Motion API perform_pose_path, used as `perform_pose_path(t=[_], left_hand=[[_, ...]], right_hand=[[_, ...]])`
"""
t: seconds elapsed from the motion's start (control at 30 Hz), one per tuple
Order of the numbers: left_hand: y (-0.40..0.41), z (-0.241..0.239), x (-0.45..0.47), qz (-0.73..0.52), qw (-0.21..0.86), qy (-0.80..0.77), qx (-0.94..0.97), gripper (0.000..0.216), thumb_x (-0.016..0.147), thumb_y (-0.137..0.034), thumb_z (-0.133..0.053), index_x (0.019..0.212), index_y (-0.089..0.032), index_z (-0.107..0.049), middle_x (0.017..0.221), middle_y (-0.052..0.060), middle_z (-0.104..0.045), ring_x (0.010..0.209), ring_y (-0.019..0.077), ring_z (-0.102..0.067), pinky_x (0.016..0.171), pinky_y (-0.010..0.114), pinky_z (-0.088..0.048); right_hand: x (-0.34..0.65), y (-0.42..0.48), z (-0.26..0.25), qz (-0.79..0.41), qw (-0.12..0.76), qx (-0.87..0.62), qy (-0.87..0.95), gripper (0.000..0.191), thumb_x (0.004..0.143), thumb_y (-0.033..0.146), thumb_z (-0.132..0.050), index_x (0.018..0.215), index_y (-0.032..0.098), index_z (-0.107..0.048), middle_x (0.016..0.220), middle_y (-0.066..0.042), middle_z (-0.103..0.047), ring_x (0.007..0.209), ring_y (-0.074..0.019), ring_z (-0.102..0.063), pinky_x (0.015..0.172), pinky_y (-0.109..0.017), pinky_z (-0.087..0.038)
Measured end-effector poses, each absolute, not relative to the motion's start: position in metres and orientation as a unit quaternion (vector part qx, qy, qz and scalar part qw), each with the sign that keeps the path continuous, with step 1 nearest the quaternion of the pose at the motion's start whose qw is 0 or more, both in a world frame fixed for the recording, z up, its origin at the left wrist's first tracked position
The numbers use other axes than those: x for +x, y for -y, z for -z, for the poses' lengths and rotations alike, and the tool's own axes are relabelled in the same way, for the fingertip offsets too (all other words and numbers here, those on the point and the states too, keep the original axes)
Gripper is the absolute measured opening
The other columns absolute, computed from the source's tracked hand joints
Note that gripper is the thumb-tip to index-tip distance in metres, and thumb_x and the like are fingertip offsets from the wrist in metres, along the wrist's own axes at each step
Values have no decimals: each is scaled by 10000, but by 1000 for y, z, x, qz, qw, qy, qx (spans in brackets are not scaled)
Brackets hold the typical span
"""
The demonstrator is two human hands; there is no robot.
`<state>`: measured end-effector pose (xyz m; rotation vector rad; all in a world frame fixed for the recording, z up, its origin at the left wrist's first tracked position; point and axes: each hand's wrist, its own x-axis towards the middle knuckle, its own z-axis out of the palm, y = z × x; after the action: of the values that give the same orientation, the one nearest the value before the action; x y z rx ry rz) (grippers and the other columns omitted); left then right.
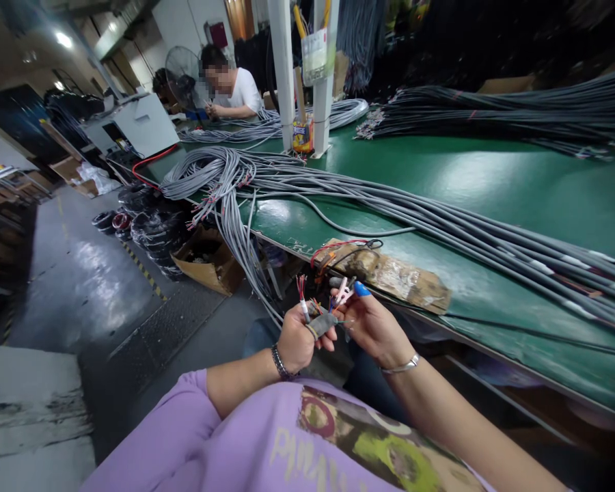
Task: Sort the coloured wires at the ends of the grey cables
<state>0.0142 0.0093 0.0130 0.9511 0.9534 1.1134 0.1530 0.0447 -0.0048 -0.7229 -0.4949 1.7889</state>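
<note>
Close in front of my body, my left hand [298,336] is closed round the end of a grey cable. Thin red wires [301,285] fan out above a white band [305,312] on that cable. A grey wrap [322,325] covers the thumb. Just to the right, my right hand [375,326] is closed in a pinch among fine coloured wires [333,305]. A small pale pink and white piece [343,292] shows at its fingertips; its kind is unclear. One fingertip wears a blue cover [361,289]. Both hands are nearly touching.
A green table [471,181] carries long grey cables [348,188] and a coiled bundle [210,171]. A taped board [389,273] lies at its near edge. White posts [281,75] rise from it. Beyond sits a person [243,92]. An open carton [210,263] stands on the floor.
</note>
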Motion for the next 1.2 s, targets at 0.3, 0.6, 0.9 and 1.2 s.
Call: perform_pose_path(t=[0.3,0.6,0.9,1.2], left_hand=[[-13,-14,20,-492,625,-445,411,364,691,-457,-711,665,-140,-534,536,-9,-598,371,66,-528,346,158,-262],[-15,-10,22,-487,619,-460,410,295,711,-397,-686,680,-152,-524,530,-21,-596,366,63,-523,342,150,-268],[-13,-8,18,-485,612,-463,419,350,709,-450,-692,665,-147,-522,533,-17,-588,367,61,-520,343,154,-263],[-9,-10,12,-496,616,-452,412,343,708,-450,-697,694,-148,-534,550,-13,-602,374,67,-526,350,162,-266]], right_hand=[[148,-47,12,-733,558,-311,235,464,764,638,-599,849,188,-679,786,-76,-695,676,-206,-632,617,-351,-535],[144,-54,10,-743,582,-303,136,301,733,492,-725,772,196,-682,680,-10,-682,570,-137,-604,590,-269,-550],[140,-47,8,-756,580,-267,145,397,688,608,-697,703,214,-647,706,-1,-679,596,-130,-600,566,-249,-526],[148,-44,0,-755,565,-294,157,281,745,484,-710,849,223,-699,780,-8,-697,682,-144,-607,616,-257,-505]])
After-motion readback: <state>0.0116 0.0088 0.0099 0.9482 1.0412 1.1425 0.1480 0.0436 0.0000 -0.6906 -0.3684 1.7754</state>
